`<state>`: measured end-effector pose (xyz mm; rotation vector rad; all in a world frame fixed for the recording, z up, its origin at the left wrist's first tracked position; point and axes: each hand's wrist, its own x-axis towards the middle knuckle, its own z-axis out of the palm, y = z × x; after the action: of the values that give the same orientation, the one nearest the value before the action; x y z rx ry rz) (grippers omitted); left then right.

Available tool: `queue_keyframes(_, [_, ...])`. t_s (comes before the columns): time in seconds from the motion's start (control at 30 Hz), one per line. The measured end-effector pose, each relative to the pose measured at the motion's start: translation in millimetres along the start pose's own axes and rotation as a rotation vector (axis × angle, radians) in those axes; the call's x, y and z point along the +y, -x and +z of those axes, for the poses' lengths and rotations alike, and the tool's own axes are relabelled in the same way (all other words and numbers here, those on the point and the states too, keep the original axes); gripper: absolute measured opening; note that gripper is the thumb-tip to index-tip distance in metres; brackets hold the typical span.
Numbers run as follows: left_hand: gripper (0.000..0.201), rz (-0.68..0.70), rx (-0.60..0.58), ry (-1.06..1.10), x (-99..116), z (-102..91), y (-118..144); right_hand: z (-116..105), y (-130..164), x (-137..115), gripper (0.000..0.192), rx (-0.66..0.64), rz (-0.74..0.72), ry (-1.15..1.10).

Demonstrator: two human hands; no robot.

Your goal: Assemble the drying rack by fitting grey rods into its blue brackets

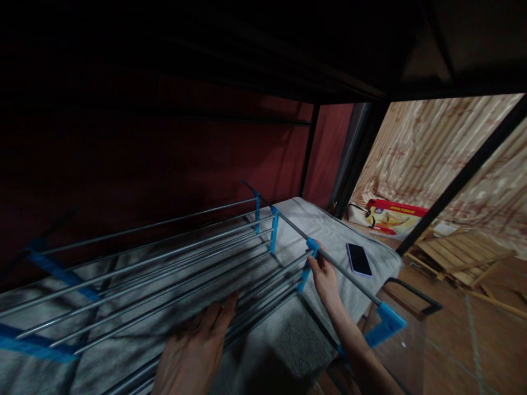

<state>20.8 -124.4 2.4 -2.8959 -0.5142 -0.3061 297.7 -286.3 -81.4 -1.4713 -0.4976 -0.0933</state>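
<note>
A rack of grey metal tubes (pixel 193 257) with blue plastic connectors lies across the grey-covered surface. My right hand (pixel 325 277) is closed around a blue connector (pixel 313 246), where a long side tube passes through. My left hand (pixel 197 345) lies over the tubes on the near side, back up, its fingers bent down around them; its fingertips are partly hidden. One more blue connector (pixel 385 323) sits at the near right end of the side tube. Blue end pieces (pixel 61 269) also show on the left.
A phone (pixel 359 259) lies on the grey cloth (pixel 296 214), right of the rack. Black frame posts (pixel 457 186) and a dark overhead panel enclose the space. Beyond stand a red and yellow box (pixel 395 218), wooden slats (pixel 465 255) and a patterned curtain (pixel 436 148).
</note>
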Motion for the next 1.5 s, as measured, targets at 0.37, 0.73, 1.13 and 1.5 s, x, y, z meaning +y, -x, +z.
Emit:
queue_keyframes(0.37, [0.072,-0.006,-0.015,0.018,2.3,0.5,1.2,0.3,-0.1,-8.5,0.057,-0.015,0.042,-0.053])
queue_keyframes(0.73, [0.07,-0.009,-0.088,0.083,1.4,-7.8,-5.2,-0.3,0.7,-9.0,0.06,0.007,0.074,-0.055])
queue_keyframes(1.13, [0.072,-0.019,-0.173,0.099,3.9,-16.8,-5.6,0.3,8.4,-0.8,0.056,0.033,0.063,-0.035])
queue_keyframes(1.5, [0.07,-0.021,-0.162,0.082,5.3,-18.1,-2.1,6.8,16.1,-6.9,0.059,0.032,0.049,-0.015])
